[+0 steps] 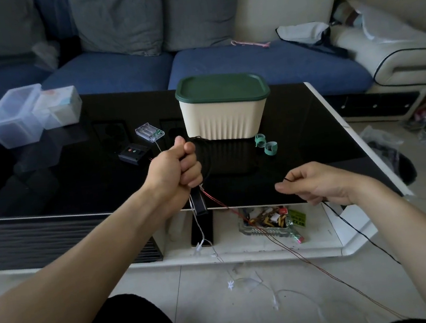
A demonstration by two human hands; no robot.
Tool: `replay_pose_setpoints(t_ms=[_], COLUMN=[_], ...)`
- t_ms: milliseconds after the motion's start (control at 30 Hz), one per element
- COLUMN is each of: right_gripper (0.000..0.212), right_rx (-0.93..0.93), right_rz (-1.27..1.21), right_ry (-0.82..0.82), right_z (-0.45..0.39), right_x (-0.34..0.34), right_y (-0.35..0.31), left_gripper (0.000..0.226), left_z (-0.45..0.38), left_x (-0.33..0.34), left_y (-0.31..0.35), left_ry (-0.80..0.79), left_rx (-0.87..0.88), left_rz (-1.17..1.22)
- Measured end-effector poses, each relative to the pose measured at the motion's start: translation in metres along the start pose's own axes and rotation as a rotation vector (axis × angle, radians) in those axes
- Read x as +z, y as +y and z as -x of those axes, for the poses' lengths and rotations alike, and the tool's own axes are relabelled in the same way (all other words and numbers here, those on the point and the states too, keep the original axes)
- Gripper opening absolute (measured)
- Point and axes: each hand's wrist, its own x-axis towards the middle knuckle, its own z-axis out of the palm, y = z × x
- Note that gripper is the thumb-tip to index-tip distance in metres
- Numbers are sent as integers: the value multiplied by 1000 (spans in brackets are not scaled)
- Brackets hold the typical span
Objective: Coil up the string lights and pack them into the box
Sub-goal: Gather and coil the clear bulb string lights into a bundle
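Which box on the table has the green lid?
The cream ribbed box, mid-table behind the left hand. The two boxes at the far left are see-through plastic.

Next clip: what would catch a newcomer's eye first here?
The left hand, fisted around a dark coil of wire above the black table, with the right hand pinching the black strand trailing to the floor. Just behind stands the cream box with its green lid on.
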Motion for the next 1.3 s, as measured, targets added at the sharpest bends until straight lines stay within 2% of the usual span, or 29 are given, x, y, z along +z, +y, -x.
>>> replay_pose_setpoints(t_ms=[233,367,600,700,867,1033,1233,1300], right_gripper=[31,34,36,34,32,20,10,22], right_rx=[-27,-66,-162,-202,-253,-315,-361,-388], right_rz=[-253,1,486,541,556,483,378,401], right_ry=[1,11,-184,-268,-313,-208,-101,-8], right_z=[-4,-4,11,17,21,15,11,10], right_x=[6,21,69,85,97,96,89,90], right_y=[-6,-19,-54,-67,-80,-82,-80,-76], left_gripper=[40,40,38,37,35,38,40,38], left_z=[-1,-1,-4,-6,-5,-1,4,3], left_x=[-1,-1,-1,1,5,12,15,13], left_y=[-1,0,-4,-6,-7,-9,-18,-19], left_ry=[85,102,185,206,233,175,37,16], left_rx=[-60,-93,-94,-74,-63,-72,-172,-163], left_rz=[36,39,35,6,3,2,-242,-289])
